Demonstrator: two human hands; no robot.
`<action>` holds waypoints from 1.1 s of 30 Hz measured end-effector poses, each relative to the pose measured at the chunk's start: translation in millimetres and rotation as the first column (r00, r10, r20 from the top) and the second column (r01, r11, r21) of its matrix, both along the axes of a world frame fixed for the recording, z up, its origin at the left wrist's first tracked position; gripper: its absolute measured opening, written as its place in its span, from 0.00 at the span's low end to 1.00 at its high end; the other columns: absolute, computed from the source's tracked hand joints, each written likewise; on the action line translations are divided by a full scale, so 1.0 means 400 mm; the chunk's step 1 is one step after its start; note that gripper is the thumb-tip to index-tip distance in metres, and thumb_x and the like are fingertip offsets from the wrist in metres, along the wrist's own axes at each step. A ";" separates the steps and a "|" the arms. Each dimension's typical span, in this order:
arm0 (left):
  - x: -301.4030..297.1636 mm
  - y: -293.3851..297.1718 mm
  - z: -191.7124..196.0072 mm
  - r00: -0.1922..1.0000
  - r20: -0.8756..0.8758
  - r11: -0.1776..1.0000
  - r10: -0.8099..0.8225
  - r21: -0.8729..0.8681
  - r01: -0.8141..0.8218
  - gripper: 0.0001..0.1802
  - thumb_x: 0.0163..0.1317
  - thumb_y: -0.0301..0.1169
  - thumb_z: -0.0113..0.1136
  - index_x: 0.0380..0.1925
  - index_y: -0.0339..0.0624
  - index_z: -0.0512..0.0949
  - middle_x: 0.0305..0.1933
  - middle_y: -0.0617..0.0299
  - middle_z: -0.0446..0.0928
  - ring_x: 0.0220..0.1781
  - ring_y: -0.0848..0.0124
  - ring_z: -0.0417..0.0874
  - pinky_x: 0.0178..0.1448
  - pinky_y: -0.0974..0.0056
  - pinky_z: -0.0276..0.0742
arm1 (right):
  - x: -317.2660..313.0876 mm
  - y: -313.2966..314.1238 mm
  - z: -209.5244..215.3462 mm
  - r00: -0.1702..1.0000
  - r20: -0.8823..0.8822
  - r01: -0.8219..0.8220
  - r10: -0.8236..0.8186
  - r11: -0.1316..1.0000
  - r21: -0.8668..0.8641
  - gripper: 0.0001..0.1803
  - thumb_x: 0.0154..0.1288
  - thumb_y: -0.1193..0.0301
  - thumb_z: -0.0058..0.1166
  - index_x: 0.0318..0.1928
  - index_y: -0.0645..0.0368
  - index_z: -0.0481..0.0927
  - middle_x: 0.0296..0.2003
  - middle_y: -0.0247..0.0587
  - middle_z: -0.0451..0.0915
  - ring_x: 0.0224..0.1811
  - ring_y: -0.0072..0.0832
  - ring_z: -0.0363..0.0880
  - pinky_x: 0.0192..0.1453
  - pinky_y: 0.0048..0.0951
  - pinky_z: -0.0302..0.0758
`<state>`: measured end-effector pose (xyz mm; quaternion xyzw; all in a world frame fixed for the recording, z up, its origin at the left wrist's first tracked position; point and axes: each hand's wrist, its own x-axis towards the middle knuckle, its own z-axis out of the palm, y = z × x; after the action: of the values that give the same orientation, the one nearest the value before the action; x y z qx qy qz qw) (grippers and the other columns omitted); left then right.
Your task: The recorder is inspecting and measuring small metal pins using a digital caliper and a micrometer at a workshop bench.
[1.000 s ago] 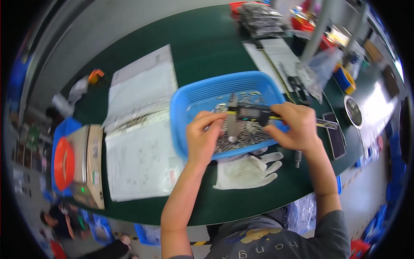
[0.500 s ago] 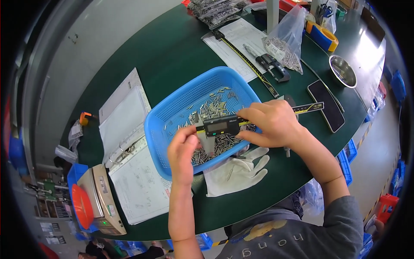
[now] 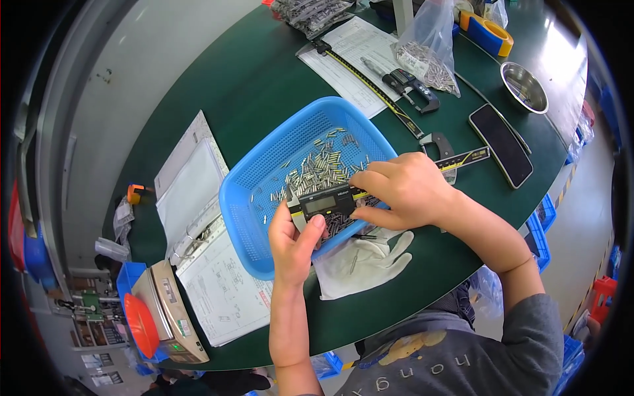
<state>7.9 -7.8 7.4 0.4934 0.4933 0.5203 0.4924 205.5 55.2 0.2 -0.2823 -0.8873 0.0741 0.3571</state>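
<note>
Both my hands hold a digital caliper (image 3: pixel 321 203) over a blue perforated basket (image 3: pixel 239 224). My left hand (image 3: pixel 294 247) is closed around its jaw end, the thumb lying just below the display. My right hand (image 3: pixel 406 191) pinches the slider and beam, and the beam's end sticks out to the right past my knuckles. Whether a part sits between the jaws is hidden by my left fingers. Below the caliper, many small metal pins (image 3: pixel 317 168) are heaped in the basket. A white glove (image 3: pixel 356 267) lies by the basket's near edge, with thin dark pieces on it.
An open binder (image 3: pixel 228 290) and a scale with an orange pan (image 3: pixel 140 323) are on the left. Beyond the basket lie a long caliper (image 3: pixel 370 86), a micrometer (image 3: pixel 413 89) and a bag of pins (image 3: pixel 429 63). A phone (image 3: pixel 500 145) and metal bowl (image 3: pixel 525 87) are at right.
My left thumb has moved up against the caliper's body, and the left fingers have shifted around its jaw end. The caliper sits slightly lower and tilts more. The whole view has shifted a little.
</note>
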 end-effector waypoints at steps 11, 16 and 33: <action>-0.007 -0.006 -0.005 0.998 0.061 1.000 0.012 -0.016 -0.011 0.13 0.55 0.26 0.57 0.41 0.36 0.69 0.30 0.65 0.74 0.26 0.82 0.72 0.28 0.77 0.68 | -0.008 -0.005 -0.004 1.000 0.012 0.003 -0.003 1.000 -0.009 0.18 0.46 0.58 0.62 0.34 0.56 0.76 0.18 0.34 0.71 0.17 0.34 0.73 0.19 0.32 0.68; 0.005 -0.001 -0.005 0.999 0.031 0.999 -0.032 0.037 0.030 0.17 0.55 0.25 0.58 0.45 0.35 0.68 0.38 0.63 0.75 0.33 0.81 0.74 0.36 0.75 0.72 | 0.003 -0.003 -0.005 1.000 0.021 0.010 -0.010 1.000 -0.004 0.18 0.46 0.58 0.61 0.33 0.56 0.76 0.18 0.34 0.72 0.18 0.34 0.74 0.19 0.32 0.68; -0.082 0.032 -0.035 0.434 -0.896 0.996 0.089 0.072 -0.057 0.09 0.47 0.32 0.62 0.29 0.41 0.79 0.35 0.52 0.74 0.40 0.54 0.75 0.43 0.54 0.72 | -0.017 -0.015 0.014 0.998 -0.042 0.043 -0.050 0.988 -0.147 0.18 0.48 0.75 0.55 0.43 0.63 0.72 0.24 0.42 0.73 0.20 0.36 0.73 0.23 0.32 0.68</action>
<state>-24.7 5.1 -6.8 0.6798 0.6921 0.2077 0.1254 198.8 49.0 5.7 -0.3264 -0.8643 0.1370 0.3573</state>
